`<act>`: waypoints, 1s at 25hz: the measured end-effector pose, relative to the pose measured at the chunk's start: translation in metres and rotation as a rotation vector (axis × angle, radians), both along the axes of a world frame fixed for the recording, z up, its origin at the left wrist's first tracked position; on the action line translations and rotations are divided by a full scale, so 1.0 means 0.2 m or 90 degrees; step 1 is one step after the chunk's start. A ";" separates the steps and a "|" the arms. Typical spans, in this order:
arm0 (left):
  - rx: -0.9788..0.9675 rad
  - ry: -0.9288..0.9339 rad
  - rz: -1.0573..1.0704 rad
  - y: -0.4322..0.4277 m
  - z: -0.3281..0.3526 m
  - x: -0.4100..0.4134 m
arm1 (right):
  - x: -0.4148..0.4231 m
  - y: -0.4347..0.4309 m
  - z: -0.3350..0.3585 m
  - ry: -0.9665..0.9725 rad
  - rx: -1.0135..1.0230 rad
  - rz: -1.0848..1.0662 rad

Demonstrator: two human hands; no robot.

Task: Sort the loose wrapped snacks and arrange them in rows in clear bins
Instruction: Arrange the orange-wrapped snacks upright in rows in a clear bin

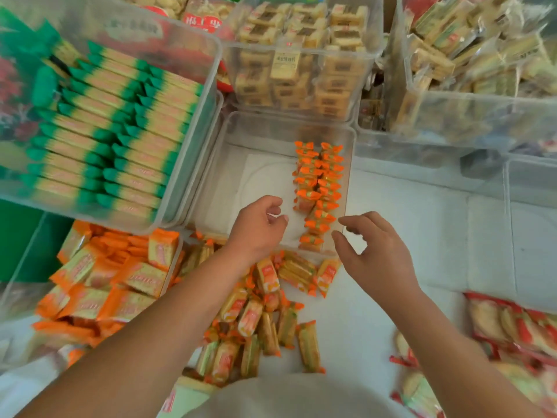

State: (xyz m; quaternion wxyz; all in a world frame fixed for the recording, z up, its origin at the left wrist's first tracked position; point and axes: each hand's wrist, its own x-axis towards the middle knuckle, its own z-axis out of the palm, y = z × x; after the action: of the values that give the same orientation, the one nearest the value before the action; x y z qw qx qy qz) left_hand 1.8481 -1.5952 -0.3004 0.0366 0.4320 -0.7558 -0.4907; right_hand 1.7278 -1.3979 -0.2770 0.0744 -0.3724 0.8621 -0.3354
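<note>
Two short rows of orange-wrapped snacks [319, 188] are stood along the right wall of the clear bin [262, 131], the rest of its floor left bare, so the filling is judged barely begun. A loose pile [262, 321] (more is heaped at the left) is yet to be sorted. The left hand [259, 227] is held loosely curled over the bin, the right hand [379, 254] spread beside it; nothing is gripped. The blurred green-wrapped bin [114, 125] seems full; red packets [512, 327] are cut off at right.

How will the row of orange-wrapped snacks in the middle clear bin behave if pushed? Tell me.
Probably topples like dominoes: the orange-wrapped snack row stands on edge. Likely light and slippery, given small plastic wrappers. The clear plastic bin may brace its right side.
</note>
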 end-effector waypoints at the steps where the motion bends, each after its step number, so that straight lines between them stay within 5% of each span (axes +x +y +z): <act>1: -0.008 0.043 0.026 0.09 0.06 0.09 | 0.08 0.07 -0.03 -0.030 0.004 -0.008; 4: -0.012 0.097 0.075 0.37 0.15 0.40 | 0.38 0.28 -0.23 -0.204 0.150 -0.014; 7: 0.053 -0.013 0.060 0.62 0.03 0.72 | 0.65 0.40 -0.48 -0.362 0.304 -0.016; 11: 0.086 -0.161 -0.041 0.78 -0.16 1.00 | 0.79 0.44 -0.62 -0.340 0.367 -0.010; 13: -0.011 -0.167 -0.031 0.76 -0.19 1.04 | 0.79 0.47 -0.63 -0.325 0.369 -0.014; 16: -0.176 -0.207 -0.021 0.66 -0.20 1.01 | 0.75 0.50 -0.55 -0.472 0.273 -0.083; 21: -0.224 -0.348 -0.095 0.61 -0.32 0.91 | 0.68 0.57 -0.22 -0.903 -0.022 -0.186; 25: -0.194 -0.292 -0.085 0.61 -0.38 0.94 | 0.66 0.59 -0.04 -1.018 -0.146 -0.140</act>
State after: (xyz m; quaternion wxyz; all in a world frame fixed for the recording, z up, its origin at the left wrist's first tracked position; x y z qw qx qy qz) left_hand 2.0356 -1.4727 -0.3764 -0.1031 0.4707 -0.8361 -0.2622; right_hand 1.8594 -1.2789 -0.2841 0.5952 0.0607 0.5404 -0.5917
